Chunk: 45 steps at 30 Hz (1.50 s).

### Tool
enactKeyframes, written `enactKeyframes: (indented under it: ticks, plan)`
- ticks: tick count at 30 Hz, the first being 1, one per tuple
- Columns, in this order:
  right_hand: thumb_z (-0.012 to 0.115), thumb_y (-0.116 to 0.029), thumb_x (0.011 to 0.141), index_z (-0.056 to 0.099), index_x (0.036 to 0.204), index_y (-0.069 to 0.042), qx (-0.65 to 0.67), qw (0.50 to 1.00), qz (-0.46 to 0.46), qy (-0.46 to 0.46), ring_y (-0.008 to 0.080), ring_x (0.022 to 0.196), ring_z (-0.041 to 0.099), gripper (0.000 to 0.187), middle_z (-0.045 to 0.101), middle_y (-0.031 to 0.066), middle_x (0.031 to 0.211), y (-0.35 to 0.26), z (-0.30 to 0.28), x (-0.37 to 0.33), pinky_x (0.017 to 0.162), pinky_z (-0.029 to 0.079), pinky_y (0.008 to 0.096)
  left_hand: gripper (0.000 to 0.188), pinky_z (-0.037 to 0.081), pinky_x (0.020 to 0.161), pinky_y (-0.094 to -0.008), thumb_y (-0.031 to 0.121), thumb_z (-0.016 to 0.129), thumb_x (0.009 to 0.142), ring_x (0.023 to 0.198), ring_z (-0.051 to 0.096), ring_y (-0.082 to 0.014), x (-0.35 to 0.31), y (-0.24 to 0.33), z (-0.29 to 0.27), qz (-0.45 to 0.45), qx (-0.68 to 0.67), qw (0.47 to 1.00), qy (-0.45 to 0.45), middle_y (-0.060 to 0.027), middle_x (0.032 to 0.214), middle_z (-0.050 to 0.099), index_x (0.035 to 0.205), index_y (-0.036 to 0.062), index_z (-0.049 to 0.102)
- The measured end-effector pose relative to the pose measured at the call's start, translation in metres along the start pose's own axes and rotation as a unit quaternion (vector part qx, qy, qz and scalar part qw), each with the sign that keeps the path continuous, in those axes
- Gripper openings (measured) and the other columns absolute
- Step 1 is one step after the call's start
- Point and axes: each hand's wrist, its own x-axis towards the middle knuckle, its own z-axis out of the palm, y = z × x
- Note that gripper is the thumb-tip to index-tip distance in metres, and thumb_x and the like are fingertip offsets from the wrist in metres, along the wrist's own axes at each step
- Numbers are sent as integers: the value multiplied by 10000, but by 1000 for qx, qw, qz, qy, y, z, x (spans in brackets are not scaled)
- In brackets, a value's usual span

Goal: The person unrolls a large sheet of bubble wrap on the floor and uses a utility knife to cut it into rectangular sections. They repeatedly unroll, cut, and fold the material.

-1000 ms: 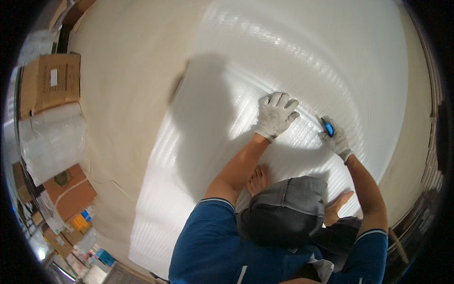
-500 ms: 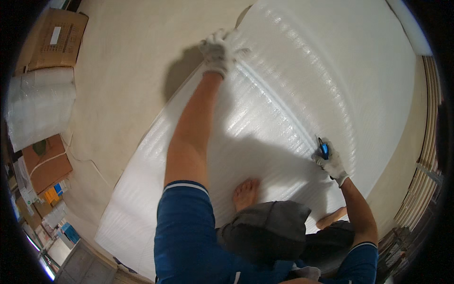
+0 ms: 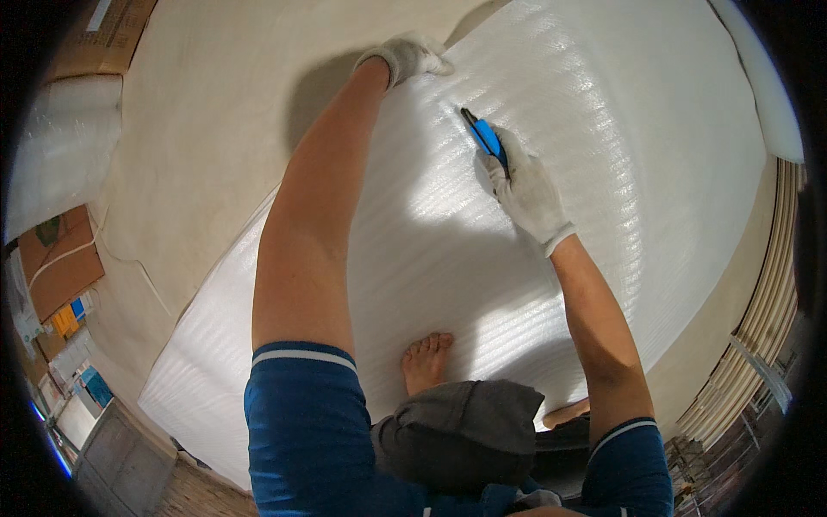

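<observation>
A large white translucent foam sheet (image 3: 431, 276) is spread beneath me, with ribbed, shiny ripples across it. At its far left edge my left hand (image 3: 412, 57), in a white work glove, is closed on the sheet's border. My right hand (image 3: 527, 189), gloved too, grips a blue and black utility knife (image 3: 488, 138) over the sheet. The knife's front end points up and left, toward my left hand. Whether its tip touches the foam cannot be told.
My bare foot (image 3: 427, 362) rests on the sheet. Cardboard boxes (image 3: 108, 39) and a plastic-wrapped bundle (image 3: 73, 146) stand along the left. A thin cord (image 3: 138, 263) lies on the pale floor. Long beige panels (image 3: 749, 310) are stacked at right.
My right hand has moved far up and left with the knife, close to my left hand. The left hand has settled on the border. The straight raised line between them no longer shows.
</observation>
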Motion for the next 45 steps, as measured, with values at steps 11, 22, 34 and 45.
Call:
enactKeyframes:
  ticks: [11,22,34,45]
  plan:
    - [600,-172,942,404,1458,-33,352,930,77,-69,138,609,584,569,634,89,947,-11,-14,15,565,506,280,441,514,744,-358,380,767,829,833,616,-195,6,-1,-15,-10,-59,997,-45,-104,1024,711,1136,66,722]
    - [571,-279,990,506,1362,4,234,969,81,-10,104,624,569,471,621,61,810,-6,-9,-26,578,500,248,501,511,822,-363,397,797,770,869,612,-214,2,24,-21,15,18,999,-23,-110,1068,704,1163,95,720]
    - [494,-220,1004,446,1383,-67,-121,985,-76,99,417,796,653,411,643,249,889,-13,11,10,679,500,494,285,509,691,-380,254,779,764,706,601,-210,8,49,-27,0,75,997,-2,-83,794,673,972,62,747]
    - [517,-229,993,493,1299,-97,-220,967,-59,114,415,772,659,334,661,229,876,-25,16,37,638,505,508,294,523,792,-377,303,753,761,777,681,-282,14,46,-17,57,204,974,77,-154,826,708,927,61,754]
